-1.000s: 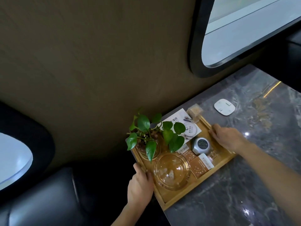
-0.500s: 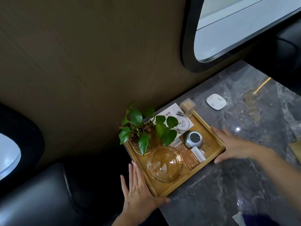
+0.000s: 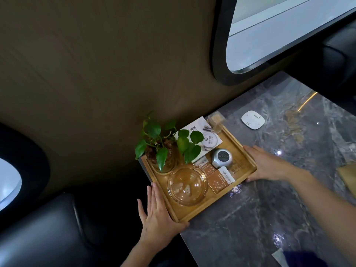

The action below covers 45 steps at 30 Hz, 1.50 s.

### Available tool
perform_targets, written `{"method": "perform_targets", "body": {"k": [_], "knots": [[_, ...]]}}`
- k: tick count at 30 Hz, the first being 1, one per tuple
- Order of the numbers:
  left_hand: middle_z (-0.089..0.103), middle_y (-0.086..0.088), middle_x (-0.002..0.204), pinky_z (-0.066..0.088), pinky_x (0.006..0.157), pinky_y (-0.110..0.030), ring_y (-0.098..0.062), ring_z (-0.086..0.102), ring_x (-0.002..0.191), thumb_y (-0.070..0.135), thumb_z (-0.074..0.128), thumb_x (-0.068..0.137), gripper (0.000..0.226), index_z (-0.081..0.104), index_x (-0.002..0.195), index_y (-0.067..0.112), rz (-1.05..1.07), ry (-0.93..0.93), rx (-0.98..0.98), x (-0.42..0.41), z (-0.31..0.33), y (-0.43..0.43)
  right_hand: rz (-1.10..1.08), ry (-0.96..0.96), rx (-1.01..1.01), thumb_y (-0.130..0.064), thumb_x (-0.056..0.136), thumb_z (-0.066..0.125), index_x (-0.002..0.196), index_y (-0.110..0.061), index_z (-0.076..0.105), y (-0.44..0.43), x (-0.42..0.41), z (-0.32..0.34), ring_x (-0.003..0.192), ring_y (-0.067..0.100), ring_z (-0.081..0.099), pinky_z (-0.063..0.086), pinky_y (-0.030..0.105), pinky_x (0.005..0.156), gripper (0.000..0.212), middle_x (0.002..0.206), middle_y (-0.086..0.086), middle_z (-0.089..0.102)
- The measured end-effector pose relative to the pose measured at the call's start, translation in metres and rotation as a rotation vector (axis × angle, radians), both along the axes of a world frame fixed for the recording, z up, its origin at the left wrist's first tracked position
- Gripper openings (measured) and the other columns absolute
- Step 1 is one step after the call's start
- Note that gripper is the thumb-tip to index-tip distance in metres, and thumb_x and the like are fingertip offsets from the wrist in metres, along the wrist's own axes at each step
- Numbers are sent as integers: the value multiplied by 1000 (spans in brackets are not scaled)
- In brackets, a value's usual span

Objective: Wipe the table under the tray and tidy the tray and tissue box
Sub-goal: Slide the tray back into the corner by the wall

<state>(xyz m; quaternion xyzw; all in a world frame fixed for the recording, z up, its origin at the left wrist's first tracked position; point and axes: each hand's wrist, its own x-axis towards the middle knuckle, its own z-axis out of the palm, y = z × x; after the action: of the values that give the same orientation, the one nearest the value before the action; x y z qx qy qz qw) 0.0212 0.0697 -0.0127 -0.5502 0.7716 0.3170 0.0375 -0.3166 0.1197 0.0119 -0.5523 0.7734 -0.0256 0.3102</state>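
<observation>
A wooden tray (image 3: pixel 241 149) sits on the dark marble bench (image 3: pixel 269 199) at its far left corner, against the brown wall. The left hand (image 3: pixel 157 218) lies flat and open along the tray's near left edge, thumb hooked round the near corner. The right hand (image 3: pixel 266 164) presses open against the right edge, fingers spread. In the tray stand a leafy plant (image 3: pixel 163 143) in a glass pot, a glass bowl (image 3: pixel 187 185), a round silver gadget (image 3: pixel 221 158), orange packets (image 3: pixel 219 180) whose print is too small to read, and a white card (image 3: pixel 204 134) with unreadable characters. A white square pad (image 3: pixel 252 119) lies on the bench to the far right of the tray.
</observation>
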Motion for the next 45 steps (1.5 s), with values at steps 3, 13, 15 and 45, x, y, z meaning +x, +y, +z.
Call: {"method": "perform_targets", "body": {"k": [3, 13, 15, 45], "knots": [[-12, 5, 157, -28, 108, -39, -1, -30, 132, 68, 62, 50, 135, -28, 139, 19, -7, 16, -19, 3, -1, -13, -33, -4, -33, -44, 47, 83, 136, -25, 24, -7, 4, -1, 100, 20, 52, 48, 43, 84, 109, 101, -9, 38], [-11, 3, 157, -21, 110, -36, -2, -24, 134, 65, 65, 54, 134, -26, 140, 19, -30, 29, -36, 4, -3, -17, -90, 81, -29, -44, 51, 83, 140, -22, 20, -6, 7, -5, 107, 22, 50, 45, 36, 79, 111, 121, 2, 47], [-11, 1, 157, -13, 114, -36, -6, -19, 139, 62, 69, 55, 134, -25, 141, 18, -23, 32, -35, 3, -2, -18, -94, 84, -12, -43, 52, 83, 139, -23, 20, -6, 8, -3, 107, 22, 50, 44, 35, 77, 110, 122, 3, 46], [61, -5, 115, 47, 88, -35, -21, 58, 102, 44, 55, 86, 49, 49, 124, 12, -777, 386, 134, -284, 173, 29, -627, 235, -191, -32, 86, 55, 130, -17, 44, 155, -79, 134, 92, 24, 57, 47, 37, 81, 48, 106, 7, 62]]}}
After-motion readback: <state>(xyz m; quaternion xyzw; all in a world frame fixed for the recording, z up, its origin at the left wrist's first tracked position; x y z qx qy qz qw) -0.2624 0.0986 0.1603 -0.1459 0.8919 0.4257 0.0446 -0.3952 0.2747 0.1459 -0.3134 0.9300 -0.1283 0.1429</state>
